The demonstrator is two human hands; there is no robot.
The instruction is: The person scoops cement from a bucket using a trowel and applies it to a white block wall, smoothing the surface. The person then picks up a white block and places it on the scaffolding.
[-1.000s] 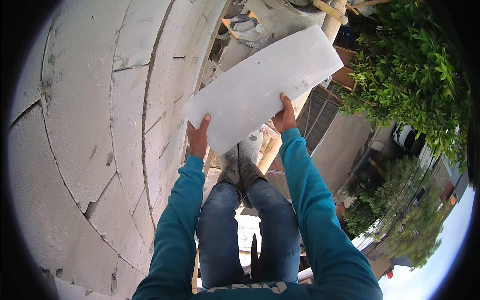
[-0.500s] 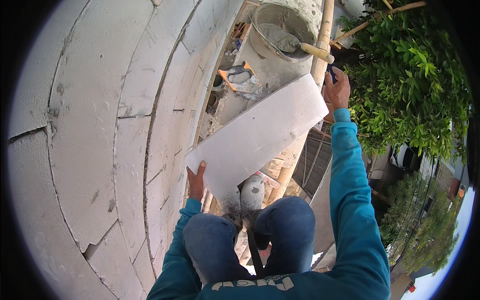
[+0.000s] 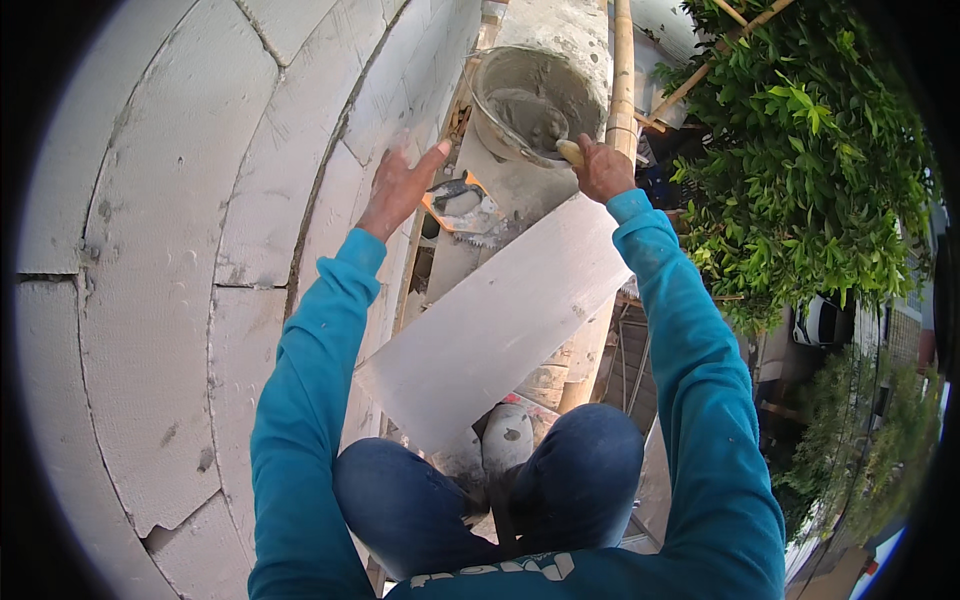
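My right hand (image 3: pixel 606 170) is closed around the wooden handle of a trowel (image 3: pixel 570 152), whose blade dips into grey mortar in a round bucket (image 3: pixel 490 115). Against the block wall (image 3: pixel 160 230), or just off it, my left hand (image 3: pixel 400 185) is raised with fingers apart and nothing in it. A long pale lightweight block (image 3: pixel 490 320) lies slantwise in front of my knees, touched by neither hand. Just right of my left hand rests a hand saw (image 3: pixel 462 205) with an orange and black grip, its toothed blade partly hidden.
Pale blocks with open joints make up the wall on my left. A bamboo pole (image 3: pixel 622 80) runs along the right side of the platform. Beyond it stands a leafy green tree (image 3: pixel 810 150), and a white car (image 3: pixel 815 322) shows far below.
My left hand has left the block's near end and moved up by the wall. My right hand has come left onto the trowel handle, and the blade has shifted in the bucket.
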